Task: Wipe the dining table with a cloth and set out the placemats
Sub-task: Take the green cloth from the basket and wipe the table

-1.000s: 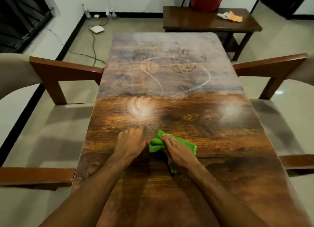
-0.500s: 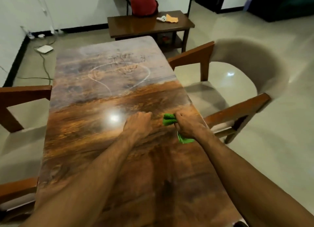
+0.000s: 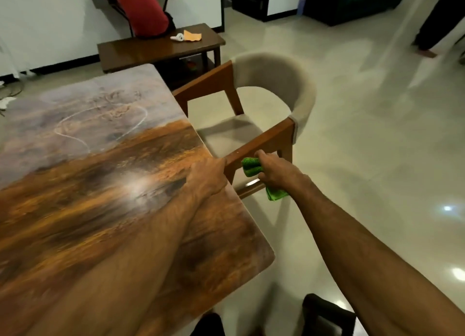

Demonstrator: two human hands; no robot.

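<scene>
The brown patterned dining table fills the left half of the view. My right hand is shut on a bunched green cloth, held past the table's right edge beside the near arm of a chair. A tail of the cloth hangs below my wrist. My left hand rests with curled fingers at the table's right edge, close to the cloth but with nothing visibly in it. No placemats are in view.
A wooden chair with a beige curved back stands against the table's right side. A low dark bench behind it carries an orange cloth and a white object. A person in red sits behind it. Another person's leg is far right.
My right hand has carried the green cloth rightward, off the tabletop to beside the chair arm. My left hand slid right to the table edge. My view has swung right.
</scene>
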